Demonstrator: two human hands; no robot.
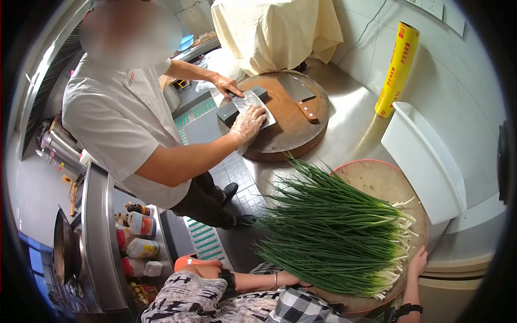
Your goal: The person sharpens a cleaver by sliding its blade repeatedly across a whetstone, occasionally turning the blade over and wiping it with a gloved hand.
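Observation:
A thick layer of scallions point(334, 231) lies across a round cutting board point(371, 177) with a red rim, white root ends to the right and long green leaves to the left. My right hand point(418, 262) grips the board's right edge, beside the white ends. My left hand point(290, 279) is at the board's lower left edge, close to the leaves; its fingertips are hidden, so its grip cannot be made out. Both forearms wear dark bands, and a bracelet circles my left wrist.
Opposite, a co-worker in a white shirt point(113, 118) presses a cleaver point(252, 101) on a whetstone point(228, 112) atop a wooden chopping block point(285, 137). Another cleaver point(306, 110) lies there. A yellow film roll point(397, 70) and white bin point(423, 161) stand by the wall. Bottles point(141, 223) fill a shelf.

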